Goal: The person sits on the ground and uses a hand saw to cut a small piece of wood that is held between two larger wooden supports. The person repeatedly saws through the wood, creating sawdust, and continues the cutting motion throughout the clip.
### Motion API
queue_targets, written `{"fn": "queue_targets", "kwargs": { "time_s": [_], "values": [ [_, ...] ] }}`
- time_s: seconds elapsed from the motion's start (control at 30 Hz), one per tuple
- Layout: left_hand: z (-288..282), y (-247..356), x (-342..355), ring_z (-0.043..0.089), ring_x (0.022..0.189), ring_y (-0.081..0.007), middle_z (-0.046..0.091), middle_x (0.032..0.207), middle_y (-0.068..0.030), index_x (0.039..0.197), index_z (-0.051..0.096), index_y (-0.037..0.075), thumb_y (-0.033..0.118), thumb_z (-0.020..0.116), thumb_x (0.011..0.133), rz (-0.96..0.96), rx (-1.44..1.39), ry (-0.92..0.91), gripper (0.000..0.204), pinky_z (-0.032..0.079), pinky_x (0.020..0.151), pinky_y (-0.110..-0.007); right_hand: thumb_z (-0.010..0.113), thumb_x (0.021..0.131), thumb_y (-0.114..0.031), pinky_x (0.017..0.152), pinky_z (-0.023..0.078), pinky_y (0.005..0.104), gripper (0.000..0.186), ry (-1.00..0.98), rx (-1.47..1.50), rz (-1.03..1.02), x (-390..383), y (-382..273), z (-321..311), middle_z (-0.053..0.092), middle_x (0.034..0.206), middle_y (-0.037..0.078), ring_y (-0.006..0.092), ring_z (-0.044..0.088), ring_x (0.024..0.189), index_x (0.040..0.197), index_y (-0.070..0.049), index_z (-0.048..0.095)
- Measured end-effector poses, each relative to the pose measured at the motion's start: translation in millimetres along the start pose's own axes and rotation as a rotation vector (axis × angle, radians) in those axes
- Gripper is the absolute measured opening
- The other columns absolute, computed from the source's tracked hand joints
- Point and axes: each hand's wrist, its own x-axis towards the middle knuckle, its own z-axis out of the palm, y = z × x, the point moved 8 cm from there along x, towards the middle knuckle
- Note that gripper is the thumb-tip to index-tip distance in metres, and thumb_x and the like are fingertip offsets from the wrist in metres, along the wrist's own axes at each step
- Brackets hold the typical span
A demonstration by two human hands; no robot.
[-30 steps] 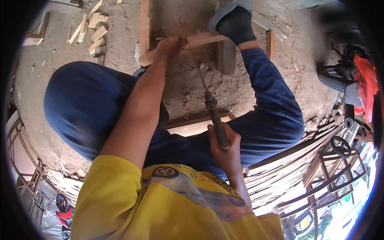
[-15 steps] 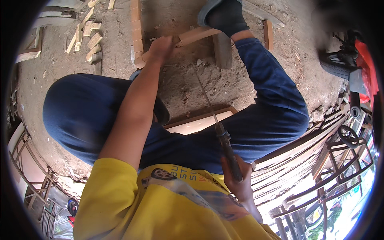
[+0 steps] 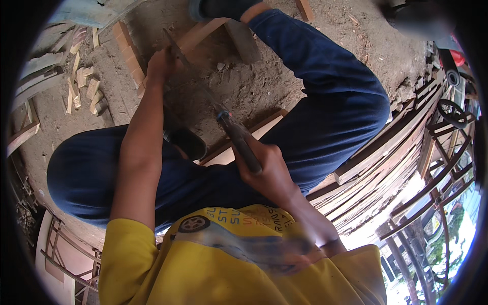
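My left hand [image 3: 161, 65] is closed on a reddish wooden piece [image 3: 203, 33] near the upper middle, its fingers partly blurred. My right hand [image 3: 259, 162] grips the dark handle of a saw [image 3: 206, 89], whose long thin blade slants up-left to that piece, beside my left hand. My sandaled foot [image 3: 216, 7] rests at the far end of the piece, over a weathered wooden block [image 3: 241, 40]. A row of reddish wood pieces [image 3: 127, 46] lies just left of my left hand on the dirt floor.
Pale offcuts [image 3: 92, 89] lie scattered at the left, near frames [image 3: 23, 132]. My bent legs [image 3: 335, 127] surround a wooden-edged board [image 3: 218, 152]. Stacked planks [image 3: 381, 142], a metal frame with a wheel [image 3: 451, 114] and a dark roll [image 3: 451, 73] are at the right.
My right hand has pushed the saw forward and up-left, so the blade reaches farther past my left hand. The view has turned, shifting the floor and wood leftward and upward.
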Motion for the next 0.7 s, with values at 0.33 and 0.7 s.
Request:
{"fn": "queue_targets", "kwargs": {
  "time_s": [0.33, 0.7],
  "values": [
    [9, -2, 5, 0.063, 0.093, -0.0424, 0.068, 0.094, -0.0221, 0.104, 0.062, 0.004, 0.029, 0.066, 0.076, -0.047, 0.051, -0.061, 0.038, 0.051, 0.081, -0.052, 0.063, 0.086, 0.0, 0.047, 0.047, 0.0305, 0.027, 0.017, -0.042, -0.029, -3, -5, -8, 0.062, 0.063, 0.014, 0.0169, 0.066, 0.054, 0.113, 0.003, 0.061],
    [10, -11, 12, 0.064, 0.089, -0.0426, 0.067, 0.091, -0.0233, 0.1, 0.061, -0.001, 0.029, 0.063, 0.076, -0.007, 0.105, -0.079, 0.039, 0.052, 0.079, -0.051, 0.064, 0.085, -0.001, 0.046, 0.047, 0.0341, 0.016, 0.009, 0.008, -0.012, -6, -1, -15, 0.064, 0.067, 0.015, 0.0239, 0.066, 0.054, 0.1, 0.003, 0.063]
  ]
}}
